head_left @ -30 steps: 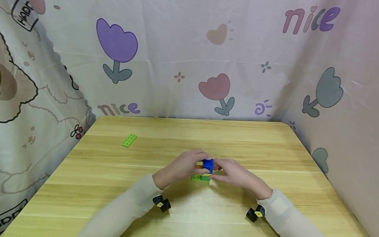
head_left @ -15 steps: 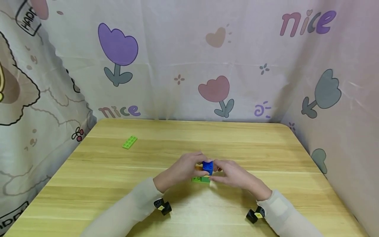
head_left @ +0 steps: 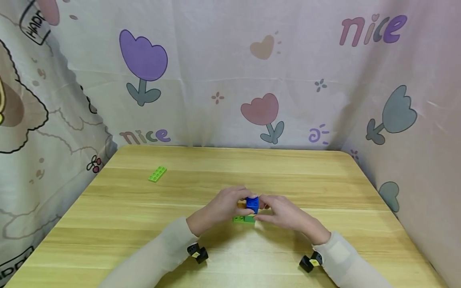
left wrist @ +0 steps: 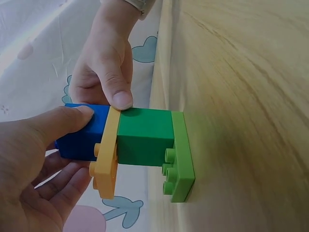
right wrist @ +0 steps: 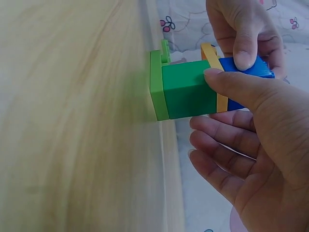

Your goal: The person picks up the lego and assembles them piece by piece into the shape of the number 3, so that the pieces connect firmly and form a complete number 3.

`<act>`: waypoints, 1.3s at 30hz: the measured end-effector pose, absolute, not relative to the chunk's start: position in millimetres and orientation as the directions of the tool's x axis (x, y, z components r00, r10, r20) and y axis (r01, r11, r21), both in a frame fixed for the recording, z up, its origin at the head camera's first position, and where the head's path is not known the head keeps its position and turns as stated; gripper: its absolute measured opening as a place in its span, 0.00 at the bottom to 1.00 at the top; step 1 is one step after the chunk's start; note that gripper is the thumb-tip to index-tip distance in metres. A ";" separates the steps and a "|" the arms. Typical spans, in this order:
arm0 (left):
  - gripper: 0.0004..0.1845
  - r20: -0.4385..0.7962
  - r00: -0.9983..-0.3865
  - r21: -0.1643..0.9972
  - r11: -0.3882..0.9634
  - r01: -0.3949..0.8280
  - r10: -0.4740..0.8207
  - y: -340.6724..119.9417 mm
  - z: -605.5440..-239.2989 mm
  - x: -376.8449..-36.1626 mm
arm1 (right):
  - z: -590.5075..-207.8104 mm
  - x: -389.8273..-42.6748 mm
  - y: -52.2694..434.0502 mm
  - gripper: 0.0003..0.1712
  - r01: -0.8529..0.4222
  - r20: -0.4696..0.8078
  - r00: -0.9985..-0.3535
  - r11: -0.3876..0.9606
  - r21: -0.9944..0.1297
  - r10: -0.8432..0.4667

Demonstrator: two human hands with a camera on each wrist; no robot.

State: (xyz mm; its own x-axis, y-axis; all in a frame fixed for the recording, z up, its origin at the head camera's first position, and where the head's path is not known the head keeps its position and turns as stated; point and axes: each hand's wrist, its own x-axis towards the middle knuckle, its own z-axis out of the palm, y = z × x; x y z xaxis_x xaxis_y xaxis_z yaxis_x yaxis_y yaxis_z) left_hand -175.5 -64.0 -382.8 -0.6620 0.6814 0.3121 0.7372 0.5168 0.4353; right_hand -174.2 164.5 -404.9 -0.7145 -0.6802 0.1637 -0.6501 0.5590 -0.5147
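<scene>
A small brick stack stands on the wooden table (head_left: 230, 248). From the bottom it is a light green plate (left wrist: 182, 154), a dark green brick (left wrist: 145, 137), a thin yellow plate (left wrist: 107, 154) and a blue brick (head_left: 253, 203) on top. My left hand (head_left: 239, 199) pinches the blue brick (left wrist: 84, 137) from the left, thumb on its side. From the right, my right hand (head_left: 264, 206) pinches it too, with the thumb at the seam of the yellow plate (right wrist: 221, 101) and the blue brick (right wrist: 256, 67). The dark green brick (right wrist: 188, 89) sits on the light green plate (right wrist: 158, 92).
A loose light green plate (head_left: 157, 174) lies flat at the far left of the table. Printed cloth (head_left: 230, 80) hangs round the back and both sides of the table. A small black camera mount (head_left: 197, 252) sits at each wrist.
Both hands keep their hold on the blue brick and the stack stays in place. Only the head view has shifted slightly.
</scene>
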 end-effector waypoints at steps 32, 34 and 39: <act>0.21 0.311 -0.707 0.593 0.452 0.667 0.635 -69.1 -392.5 -182.3 | -383.7 -173.7 170.9 0.20 -0.635 0.233 -0.730 0.512 -0.579 -0.642; 0.23 0.292 -0.723 0.599 0.470 0.649 0.626 -71.1 -392.6 -182.5 | -383.8 -173.5 170.5 0.20 -0.632 0.235 -0.730 0.504 -0.589 -0.641; 0.25 0.269 -0.753 0.606 0.502 0.617 0.601 -77.9 -391.8 -182.4 | -385.2 -172.0 169.0 0.24 -0.624 0.243 -0.734 0.490 -0.609 -0.633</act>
State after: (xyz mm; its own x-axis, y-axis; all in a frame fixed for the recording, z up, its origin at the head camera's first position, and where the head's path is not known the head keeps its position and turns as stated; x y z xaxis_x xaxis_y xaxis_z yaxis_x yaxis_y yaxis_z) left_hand -182.4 -77.9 -391.8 -0.7526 0.6011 0.2688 0.6173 0.5019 0.6059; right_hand -172.0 169.0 -385.2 -0.7345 -0.6335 0.2435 -0.6242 0.4898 -0.6086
